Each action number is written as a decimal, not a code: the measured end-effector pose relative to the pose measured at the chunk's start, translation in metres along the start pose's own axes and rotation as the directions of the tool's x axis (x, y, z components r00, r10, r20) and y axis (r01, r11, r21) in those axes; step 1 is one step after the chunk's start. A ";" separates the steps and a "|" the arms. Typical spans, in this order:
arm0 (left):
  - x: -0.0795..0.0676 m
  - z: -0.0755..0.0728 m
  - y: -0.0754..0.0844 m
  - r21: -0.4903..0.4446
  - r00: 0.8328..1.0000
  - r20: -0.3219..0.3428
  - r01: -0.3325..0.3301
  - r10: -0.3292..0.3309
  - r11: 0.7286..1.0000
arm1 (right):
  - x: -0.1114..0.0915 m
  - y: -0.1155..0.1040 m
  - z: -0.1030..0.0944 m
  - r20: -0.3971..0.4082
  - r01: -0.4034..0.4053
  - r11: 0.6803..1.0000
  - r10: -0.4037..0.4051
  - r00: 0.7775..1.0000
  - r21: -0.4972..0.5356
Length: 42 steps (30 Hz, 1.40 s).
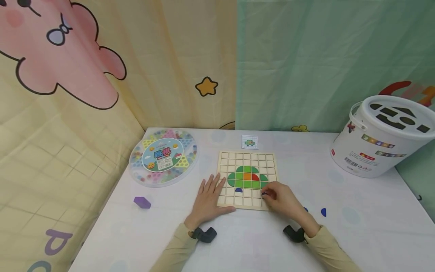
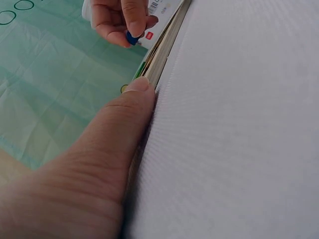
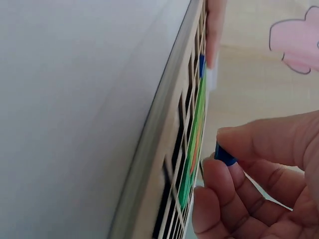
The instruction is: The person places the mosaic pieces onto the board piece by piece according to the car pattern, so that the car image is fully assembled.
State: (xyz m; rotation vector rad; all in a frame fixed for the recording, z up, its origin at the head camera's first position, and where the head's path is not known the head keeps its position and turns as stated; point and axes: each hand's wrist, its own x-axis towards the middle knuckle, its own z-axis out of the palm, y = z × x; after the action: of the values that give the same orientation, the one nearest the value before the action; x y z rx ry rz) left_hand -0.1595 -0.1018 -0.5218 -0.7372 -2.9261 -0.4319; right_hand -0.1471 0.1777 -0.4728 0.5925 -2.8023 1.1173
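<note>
A wooden grid board [image 1: 247, 201] lies on the table with a cluster of green, orange and red pieces [image 1: 247, 175] set in its squares. One blue half-circle piece [image 1: 239, 190] lies in the board below the green rows. My left hand [image 1: 208, 198] rests along the board's left side, fingers straight, with the thumb [image 2: 117, 124] at the near edge. Over the board's right part, my right hand [image 1: 283, 198] pinches another blue half-circle piece [image 3: 225, 156] between thumb and fingertips. The right wrist view has that piece just above the grid.
Two more blue pieces, one a half-circle [image 1: 323, 212], lie right of the board. Behind the board is a pattern card [image 1: 249, 142]. A round board-game box [image 1: 136, 172] and a purple block [image 1: 142, 202] are at left; a white lidded bucket [image 1: 357, 151] stands at right.
</note>
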 end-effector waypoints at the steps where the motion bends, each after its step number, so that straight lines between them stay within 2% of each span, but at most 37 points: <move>1: 0.000 0.000 0.000 0.005 1.000 0.002 0.002 -0.002 1.000 | 0.002 -0.002 0.003 0.007 0.004 1.000 -0.004 1.000 0.012; 10: 0.002 -0.002 0.001 -0.009 1.000 0.004 0.003 -0.003 1.000 | 0.019 -0.019 0.019 -0.026 0.051 0.997 -0.050 0.998 0.057; 19: 0.002 -0.001 -0.001 0.009 1.000 0.007 0.008 -0.008 1.000 | 0.028 -0.028 0.034 0.064 -0.004 0.986 -0.007 0.998 0.164; 26: 0.002 -0.001 -0.001 0.005 1.000 -0.016 -0.003 0.003 1.000 | 0.034 -0.033 0.042 0.039 -0.042 0.991 0.037 0.999 0.129; 42: 0.001 0.002 -0.002 0.026 1.000 0.004 -0.003 0.003 1.000 | 0.042 -0.036 0.050 0.048 -0.084 0.992 0.079 0.996 0.099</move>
State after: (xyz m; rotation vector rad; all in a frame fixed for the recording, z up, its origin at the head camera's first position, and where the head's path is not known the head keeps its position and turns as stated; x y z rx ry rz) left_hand -0.1615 -0.1024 -0.5235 -0.7399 -2.9279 -0.3919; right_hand -0.1679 0.1060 -0.4780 0.5210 -2.8452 1.2829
